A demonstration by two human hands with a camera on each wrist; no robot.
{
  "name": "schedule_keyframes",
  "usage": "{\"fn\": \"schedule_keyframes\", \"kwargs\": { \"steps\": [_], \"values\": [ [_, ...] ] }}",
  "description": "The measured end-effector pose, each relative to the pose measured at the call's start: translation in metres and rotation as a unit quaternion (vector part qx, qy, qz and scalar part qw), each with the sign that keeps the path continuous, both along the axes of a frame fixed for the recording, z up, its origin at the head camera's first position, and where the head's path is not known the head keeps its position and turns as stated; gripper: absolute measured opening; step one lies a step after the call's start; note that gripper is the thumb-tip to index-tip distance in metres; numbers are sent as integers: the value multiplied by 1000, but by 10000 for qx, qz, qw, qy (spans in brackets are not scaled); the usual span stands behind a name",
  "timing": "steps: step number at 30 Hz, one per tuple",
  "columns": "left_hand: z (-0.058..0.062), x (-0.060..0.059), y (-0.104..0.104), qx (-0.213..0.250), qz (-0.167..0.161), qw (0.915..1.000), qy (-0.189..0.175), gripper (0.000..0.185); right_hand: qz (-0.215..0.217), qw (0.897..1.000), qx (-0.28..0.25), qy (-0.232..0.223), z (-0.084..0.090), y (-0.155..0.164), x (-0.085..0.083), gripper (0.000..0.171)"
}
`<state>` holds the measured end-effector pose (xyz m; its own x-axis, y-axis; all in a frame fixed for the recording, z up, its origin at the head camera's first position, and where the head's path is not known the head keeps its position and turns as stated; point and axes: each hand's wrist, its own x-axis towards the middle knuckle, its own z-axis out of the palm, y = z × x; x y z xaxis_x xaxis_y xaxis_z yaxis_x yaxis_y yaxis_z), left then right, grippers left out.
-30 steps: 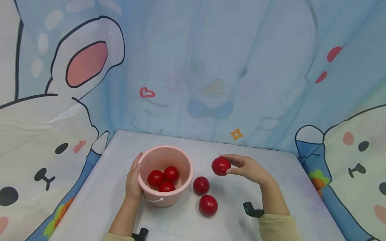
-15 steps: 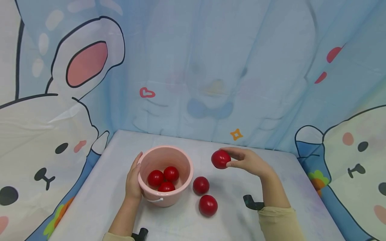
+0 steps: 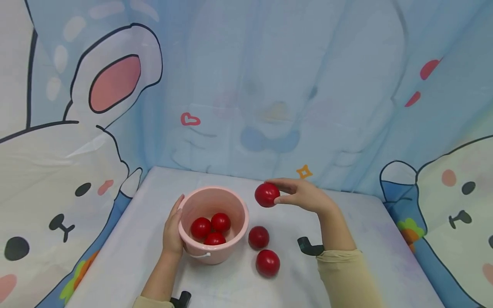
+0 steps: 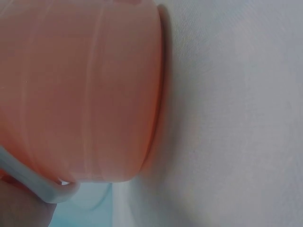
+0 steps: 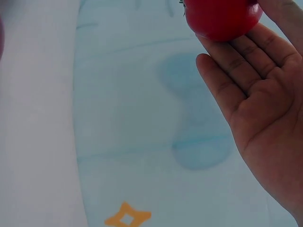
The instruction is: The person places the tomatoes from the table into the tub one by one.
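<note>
A pink bucket (image 3: 213,256) with a white handle (image 3: 200,256) stands on the table, several centimetres of its wall filling the left wrist view. Three red tomatoes (image 3: 221,222) lie inside it. My left hand (image 3: 172,235) rests along the bucket's left wall, fingers fairly straight and fingertips by the rim. To the right of the bucket and above the table, my right hand (image 3: 302,194) holds a tomato (image 3: 266,195) between thumb and fingers. A bit of green stem shows on this tomato (image 5: 222,16) in the right wrist view.
Two more tomatoes, one nearer the bucket (image 3: 258,238) and one closer to the front (image 3: 268,263), lie on the white table (image 3: 231,291). A blue printed curtain (image 3: 231,85) hangs behind the table and along both sides.
My right hand has risen and moved left toward the bucket with the tomato. The left hand stays on the bucket, and the head view has shifted slightly.
</note>
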<state>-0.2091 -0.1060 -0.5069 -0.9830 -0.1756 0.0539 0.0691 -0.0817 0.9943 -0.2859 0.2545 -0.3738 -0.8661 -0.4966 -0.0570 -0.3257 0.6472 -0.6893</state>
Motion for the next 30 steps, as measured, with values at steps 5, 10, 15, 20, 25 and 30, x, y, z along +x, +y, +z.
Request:
{"fn": "schedule_keyframes", "kwargs": {
  "steps": [5, 10, 15, 20, 25, 30],
  "values": [
    [0, -1, 0, 33, -20, 10000, -16, 45, 152, 9998, -125, -47, 5, -16, -5, 60],
    [0, -2, -1, 115, 15, 9999, -87, 45, 380, 9991, -159, -47, 10, -35, -9, 60],
    [-1, -3, 0, 136, 66, 9998, -155, 44, 473, 9988, -89, -75, 14, -56, -16, 60],
    [0, -3, 1, 140, 51, 9998, -100, 45, 600, 9982, -1, 11, 20, -77, -21, 59],
    [0, -2, 1, 120, 77, 9998, -146, 45, 841, 9965, 12, -1, 23, -98, -24, 58],
    [-1, -2, 0, 128, 87, 9998, -100, 45, 1143, 9932, 188, 116, 24, -118, -28, 57]
  ]
}}
